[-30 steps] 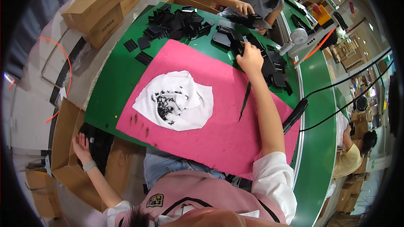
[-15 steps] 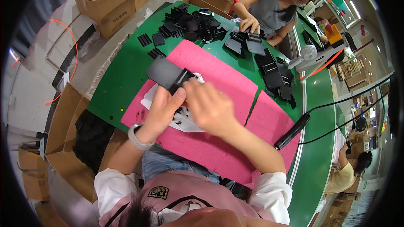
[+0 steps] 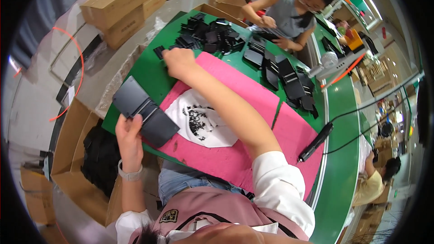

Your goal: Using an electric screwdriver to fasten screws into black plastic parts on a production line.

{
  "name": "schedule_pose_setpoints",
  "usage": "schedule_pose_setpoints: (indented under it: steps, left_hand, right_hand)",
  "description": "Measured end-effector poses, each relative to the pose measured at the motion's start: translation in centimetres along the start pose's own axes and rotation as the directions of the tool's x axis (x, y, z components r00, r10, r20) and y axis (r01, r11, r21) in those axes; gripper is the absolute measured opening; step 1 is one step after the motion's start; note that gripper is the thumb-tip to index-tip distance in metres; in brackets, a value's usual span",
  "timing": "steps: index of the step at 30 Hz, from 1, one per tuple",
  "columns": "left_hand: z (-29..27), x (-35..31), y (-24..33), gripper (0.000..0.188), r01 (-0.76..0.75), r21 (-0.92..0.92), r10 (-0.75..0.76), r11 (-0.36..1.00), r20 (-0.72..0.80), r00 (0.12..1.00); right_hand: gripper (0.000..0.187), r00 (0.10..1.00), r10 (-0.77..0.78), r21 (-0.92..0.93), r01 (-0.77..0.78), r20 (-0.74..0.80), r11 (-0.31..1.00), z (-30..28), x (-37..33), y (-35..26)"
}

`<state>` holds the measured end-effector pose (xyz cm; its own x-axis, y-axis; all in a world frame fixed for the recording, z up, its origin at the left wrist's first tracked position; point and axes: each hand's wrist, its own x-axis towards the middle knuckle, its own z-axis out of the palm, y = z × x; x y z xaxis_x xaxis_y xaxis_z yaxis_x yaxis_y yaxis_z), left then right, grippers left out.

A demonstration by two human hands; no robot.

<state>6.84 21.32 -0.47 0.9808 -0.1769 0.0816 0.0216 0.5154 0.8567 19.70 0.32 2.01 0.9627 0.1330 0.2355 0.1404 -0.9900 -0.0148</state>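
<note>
My left hand [image 3: 128, 136] grips the lower edge of a dark grey two-panel plate [image 3: 158, 126], its panels joined along a slotted middle strip. The plate is tilted above the table's left edge and the pink foam mat [image 3: 235, 79]. My right hand [image 3: 180, 63] is stretched across to the far left of the green table, fingers curled down among small black ribbed parts [image 3: 159, 52]. What is under those fingers is hidden. Below my right forearm, a white sheet [image 3: 183, 101] lies on the mat, with many tiny black pieces [image 3: 197, 119] scattered on it.
A heap of black plastic parts [image 3: 210, 36] lies at the back; dark panels [image 3: 291, 81] lie far right. A black pen-shaped power tool [image 3: 316, 142] with a cable rests at right. A cardboard box [image 3: 72, 153] of black parts stands lower left. A co-worker [image 3: 289, 18] works opposite.
My hands have parted. My left hand has moved left and lower with the plate, now showing both panels. My right hand has left it and reached to the far-left small parts.
</note>
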Motion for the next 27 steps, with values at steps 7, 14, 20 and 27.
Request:
schedule_pose_setpoints:
  steps: [7, 14, 20, 27]
  left_hand:
    - [1.3, 1.2, 0.5, 0.029, 0.003, -0.020, -0.003, 1.000, 0.022, 1.000]
    - [4.0, 1.2, -0.4, 0.026, 0.068, -0.066, -0.064, 0.996, 0.060, 0.996]
    - [5.1, 0.8, -1.1, 0.029, 0.145, -0.083, -0.131, 0.986, 0.155, 0.979]
    - [9.2, -0.1, -2.9, 0.045, 0.349, 0.022, -0.306, 0.937, 0.536, 0.787]
  right_hand:
    - [0.029, 0.982, -0.044, 0.044, 0.037, 0.181, 0.998, -0.9, -0.2, -0.1]
    - [0.030, 0.994, -0.019, 0.184, 0.039, -0.110, 0.982, -0.2, -2.0, 2.4]
    - [0.026, 0.886, 0.116, 0.628, 0.219, -0.448, 0.747, -4.5, -7.4, 5.8]
    - [0.024, 0.923, -0.113, 0.704, 0.355, -0.368, 0.615, -11.0, -22.0, 6.3]
